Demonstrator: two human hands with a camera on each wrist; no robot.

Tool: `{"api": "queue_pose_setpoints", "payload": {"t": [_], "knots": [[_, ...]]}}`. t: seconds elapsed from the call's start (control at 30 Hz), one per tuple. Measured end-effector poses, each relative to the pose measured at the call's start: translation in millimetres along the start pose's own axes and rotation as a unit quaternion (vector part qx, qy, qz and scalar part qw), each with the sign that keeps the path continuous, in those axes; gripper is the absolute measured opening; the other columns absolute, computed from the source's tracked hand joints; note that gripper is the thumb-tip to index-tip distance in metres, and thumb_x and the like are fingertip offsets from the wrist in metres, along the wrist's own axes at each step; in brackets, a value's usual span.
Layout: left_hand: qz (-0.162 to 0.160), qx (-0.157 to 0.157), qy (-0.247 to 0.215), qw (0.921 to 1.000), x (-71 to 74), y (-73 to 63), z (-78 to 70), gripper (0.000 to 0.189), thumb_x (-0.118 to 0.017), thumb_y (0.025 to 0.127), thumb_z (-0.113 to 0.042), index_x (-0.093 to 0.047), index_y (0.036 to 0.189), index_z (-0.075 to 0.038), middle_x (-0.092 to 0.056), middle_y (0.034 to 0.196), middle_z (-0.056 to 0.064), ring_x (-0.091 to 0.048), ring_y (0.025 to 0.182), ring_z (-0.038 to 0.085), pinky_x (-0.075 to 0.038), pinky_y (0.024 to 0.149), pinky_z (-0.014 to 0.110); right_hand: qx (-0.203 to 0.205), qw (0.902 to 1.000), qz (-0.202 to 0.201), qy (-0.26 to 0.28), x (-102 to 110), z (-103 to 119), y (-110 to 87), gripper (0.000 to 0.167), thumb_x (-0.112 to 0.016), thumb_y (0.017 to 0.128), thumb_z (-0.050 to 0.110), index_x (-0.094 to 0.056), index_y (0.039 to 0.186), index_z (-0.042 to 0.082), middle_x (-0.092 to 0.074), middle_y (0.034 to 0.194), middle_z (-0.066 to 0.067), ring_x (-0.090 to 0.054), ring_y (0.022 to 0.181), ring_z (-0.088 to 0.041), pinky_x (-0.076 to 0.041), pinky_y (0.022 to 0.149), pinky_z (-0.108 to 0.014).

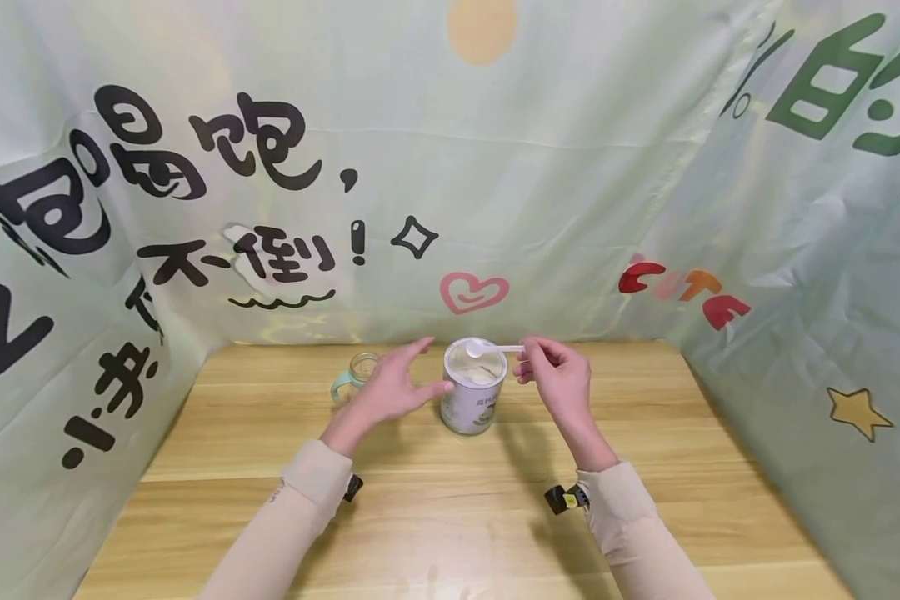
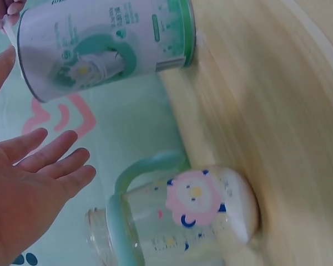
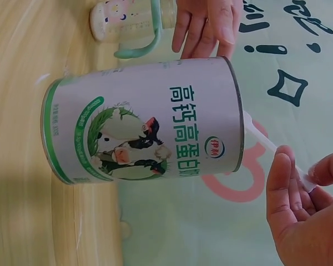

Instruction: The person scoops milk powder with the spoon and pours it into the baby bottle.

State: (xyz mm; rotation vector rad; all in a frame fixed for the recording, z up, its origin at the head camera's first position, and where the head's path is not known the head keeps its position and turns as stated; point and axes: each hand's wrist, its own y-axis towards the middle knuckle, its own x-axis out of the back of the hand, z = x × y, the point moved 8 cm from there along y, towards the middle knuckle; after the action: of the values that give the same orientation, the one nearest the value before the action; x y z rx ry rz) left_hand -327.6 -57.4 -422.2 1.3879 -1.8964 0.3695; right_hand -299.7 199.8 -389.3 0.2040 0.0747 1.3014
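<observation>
- Pinching the far end of a white spoon (image 1: 498,349): right hand (image 1: 562,375), thumb against fingers on the handle, just right of center in the head view.
- Left hand (image 1: 390,387): fingers apart and extended, nothing gripped. Thumb tip overlaps the left edge of the can's rim; can't tell if it touches.
- Can (image 1: 468,408): upright on the wooden table (image 1: 450,517), center of the head view, between the hands. Lid off, pale powder (image 1: 483,372) inside.
- Key relation: spoon bowl vs can mouth. In the head view the spoon's long axis runs nearly level left-right, bowl at the left end over the back of the mouth, fingers outside the rim to the right. Right wrist view has the handle slanting from the rim to the fingers, bowl hidden by the can.
- Bowl depth relative to the powder: can't tell. Load in the bowl: can't tell either.
- Can's long axis is vertical, so I'd judge access is from above. Right hand owns the spoon; left is nearer the can wall.
- Bottle (image 2: 180,213) with green handles: upright, left of the can, partly behind the left hand in the head view. Neck uncapped.
</observation>
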Motion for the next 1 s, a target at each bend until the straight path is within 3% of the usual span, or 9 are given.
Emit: {"api": "queue_pose_setpoints", "payload": {"t": [0.43,1.0], "knots": [[0.000,-0.012,0.013,0.9998,-11.3,5.7,-8.3,0.095,-0.076,0.090,-0.060,-0.039,0.162,-0.011,-0.046,0.162,0.022,-0.044,0.149,0.046,-0.036,0.122,0.066,-0.010,0.9968,0.059,-0.053,-6,-6,-3.7,0.028,-0.065,0.104,0.016,-0.074,0.117,-0.007,-0.073,0.102,-0.031,-0.072,0.069,-0.010,-0.065,0.066,-0.027],[0.009,-0.020,0.013,0.9997,-17.2,10.1,-13.3,0.088,-0.075,0.093,-0.057,-0.043,0.160,-0.009,-0.052,0.158,0.020,-0.048,0.147,0.044,-0.040,0.122,0.062,0.031,0.9867,0.103,-0.122,-21,0,-3.2,0.024,-0.074,0.099,0.016,-0.078,0.113,-0.004,-0.076,0.101,-0.031,-0.073,0.070,-0.013,-0.065,0.066,-0.029]]}}
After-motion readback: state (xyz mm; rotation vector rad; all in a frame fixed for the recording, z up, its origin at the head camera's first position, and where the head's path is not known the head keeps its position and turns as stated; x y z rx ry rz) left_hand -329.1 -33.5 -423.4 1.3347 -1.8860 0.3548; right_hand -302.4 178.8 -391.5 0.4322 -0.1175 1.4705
